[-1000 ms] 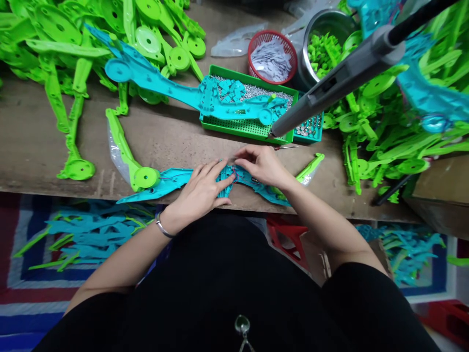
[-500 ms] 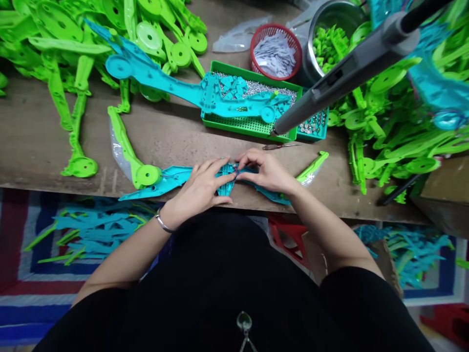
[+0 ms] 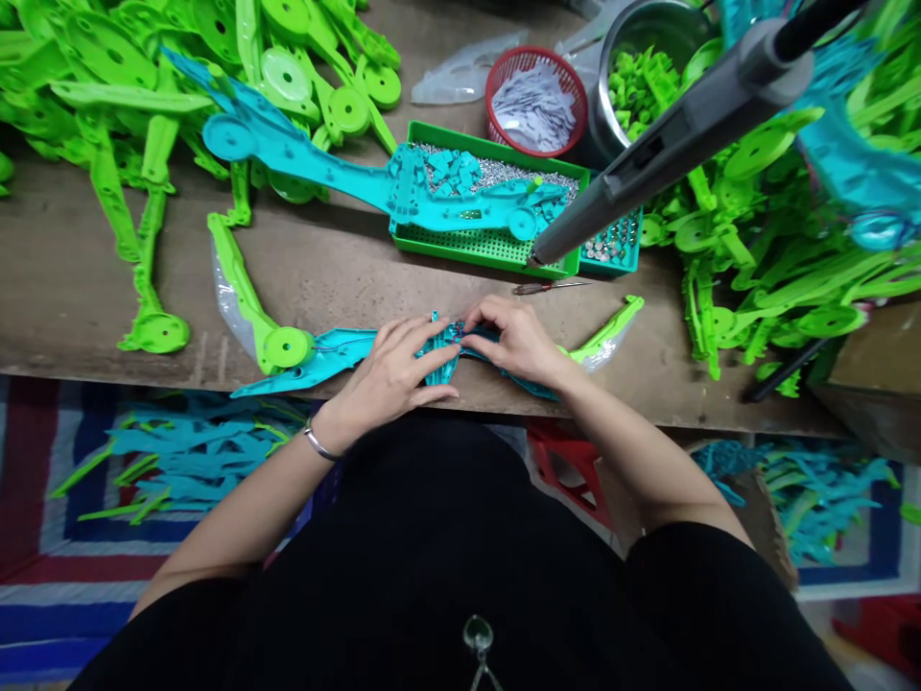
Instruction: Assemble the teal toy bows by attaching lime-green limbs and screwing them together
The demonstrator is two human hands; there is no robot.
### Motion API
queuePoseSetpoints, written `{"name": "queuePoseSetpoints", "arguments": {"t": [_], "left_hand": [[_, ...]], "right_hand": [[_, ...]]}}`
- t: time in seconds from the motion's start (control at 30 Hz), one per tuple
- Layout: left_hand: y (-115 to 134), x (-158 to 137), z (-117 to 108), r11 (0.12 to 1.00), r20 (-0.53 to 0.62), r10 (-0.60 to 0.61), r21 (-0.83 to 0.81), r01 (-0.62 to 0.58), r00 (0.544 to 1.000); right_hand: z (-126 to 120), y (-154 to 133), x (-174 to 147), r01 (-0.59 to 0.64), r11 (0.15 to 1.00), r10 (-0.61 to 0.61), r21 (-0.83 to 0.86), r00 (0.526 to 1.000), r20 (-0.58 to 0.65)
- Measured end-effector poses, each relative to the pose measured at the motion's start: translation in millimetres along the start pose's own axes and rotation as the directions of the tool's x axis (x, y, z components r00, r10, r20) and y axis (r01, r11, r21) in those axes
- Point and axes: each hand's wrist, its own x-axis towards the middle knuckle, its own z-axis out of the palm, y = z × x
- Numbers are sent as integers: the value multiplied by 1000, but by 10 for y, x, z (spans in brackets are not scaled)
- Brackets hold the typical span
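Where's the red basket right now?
In the head view, the red basket stands upper right of centre, beyond the green tray, left of the metal pot.

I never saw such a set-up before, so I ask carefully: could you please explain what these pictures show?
No robot here: these are a person's two bare hands, seen from a camera worn on the head. The left hand lies spread over a long turquoise piece on the table; the right hand is at thin wires near the piece's middle, its grip hard to judge. Beyond lie a slim pointed tool, a green tray and a red basket, with bright green parts piled at both sides.
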Motion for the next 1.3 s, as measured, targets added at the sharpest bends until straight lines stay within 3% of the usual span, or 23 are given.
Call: {"name": "queuePoseSetpoints", "arguments": {"t": [0.2,0.4,0.53,0.73,1.3], "left_hand": [[75,136,58,996,-125,-55,57,63,991],[180,305,48,987,-122,-122,92,133,985],[209,314,105,977,-172,-206,20,213,963],[183,291,141,974,-134,-197,-141,178,971],[131,277,112,994,-43,-92,-54,90,995]], "right_hand": [[12,6,12,-15,1000,15,6,1000,-27],[7,12,29,-13,1000,13,19,1000,-8],[-7,7,35,-17,999,17,30,1000,-1],[-22,30,35,-47,995,45,92,999,22],[0,47,49,-62,990,62,130,998,2]]}}
